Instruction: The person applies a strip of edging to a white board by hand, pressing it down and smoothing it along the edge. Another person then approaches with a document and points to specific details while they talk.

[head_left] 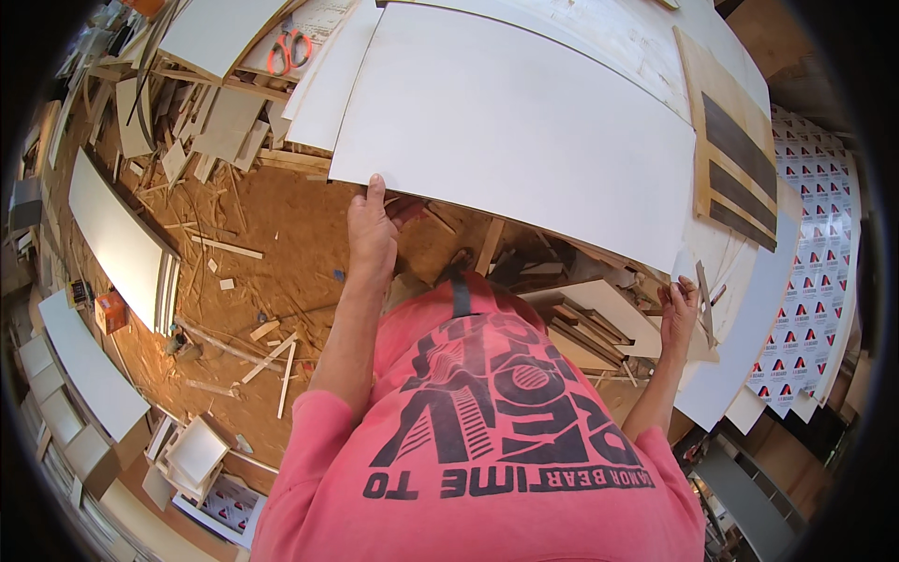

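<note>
Two bare hands were at the near edge of a wide white board (534, 122), which lay across a pale worktop (618, 47) in front of the person. The left hand (373, 229) was close to the board's near left corner, its thumb on the top face and its other fingers bent beneath the edge, so that the board was pinched between them. The right hand (678, 304) was at the near right corner, fingers curled and close together with the tips up against the edge; whether they gripped it, I could not tell.

Right of the board sat a brown wooden panel (700, 122) with dark strips (740, 140) on it, and farther right hung patterned sheets (810, 272). Beyond the board's left side, a pair of orange handles (289, 51) rested among other pieces.

Wood scraps (225, 126) were heaped at the upper left, and thin sticks (272, 358) were scattered over the brown floor (253, 281). A stack of pale panels (122, 244) leaned on the left, near an orange box (110, 312). The person wore a pink shirt (328, 440) with dark print.
</note>
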Demonstrator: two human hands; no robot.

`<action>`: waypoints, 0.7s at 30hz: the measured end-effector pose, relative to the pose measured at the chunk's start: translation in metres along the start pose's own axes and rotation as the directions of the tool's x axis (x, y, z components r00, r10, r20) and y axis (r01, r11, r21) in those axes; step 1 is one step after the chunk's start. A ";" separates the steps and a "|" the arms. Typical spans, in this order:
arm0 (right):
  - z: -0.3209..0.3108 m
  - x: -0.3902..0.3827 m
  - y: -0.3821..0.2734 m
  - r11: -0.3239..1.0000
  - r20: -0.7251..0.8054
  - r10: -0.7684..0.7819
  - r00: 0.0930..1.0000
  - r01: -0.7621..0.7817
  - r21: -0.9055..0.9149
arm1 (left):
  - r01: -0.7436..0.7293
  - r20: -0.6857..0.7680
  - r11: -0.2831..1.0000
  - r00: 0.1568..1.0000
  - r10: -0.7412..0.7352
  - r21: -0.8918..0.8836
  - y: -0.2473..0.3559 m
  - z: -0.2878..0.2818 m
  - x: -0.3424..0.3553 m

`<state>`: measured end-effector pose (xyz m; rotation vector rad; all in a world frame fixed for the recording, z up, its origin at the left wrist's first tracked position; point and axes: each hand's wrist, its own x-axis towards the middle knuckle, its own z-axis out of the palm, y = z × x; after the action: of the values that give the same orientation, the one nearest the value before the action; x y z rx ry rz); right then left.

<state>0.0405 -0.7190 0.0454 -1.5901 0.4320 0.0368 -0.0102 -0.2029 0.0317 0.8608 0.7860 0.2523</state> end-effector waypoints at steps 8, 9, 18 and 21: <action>0.014 0.004 0.000 1.000 -0.024 -0.014 1.000 0.014 0.016 | -0.008 0.023 1.000 1.000 0.008 -0.012 -0.007 -0.010 0.006; 0.010 0.006 0.003 1.000 -0.022 -0.017 1.000 0.017 0.018 | -0.006 0.030 1.000 1.000 0.006 -0.013 -0.007 -0.009 0.007; 0.015 0.010 0.007 0.995 -0.035 -0.050 0.998 0.053 0.084 | -0.014 0.039 1.000 0.999 0.013 0.028 -0.008 -0.010 0.006; 0.017 0.006 0.007 0.996 -0.051 -0.045 0.998 0.048 0.074 | -0.024 0.017 0.999 1.000 0.023 0.030 -0.008 -0.008 0.003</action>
<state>0.0476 -0.7040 0.0359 -1.5285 0.4294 -0.0537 -0.0145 -0.2020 0.0216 0.9002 0.7659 0.2541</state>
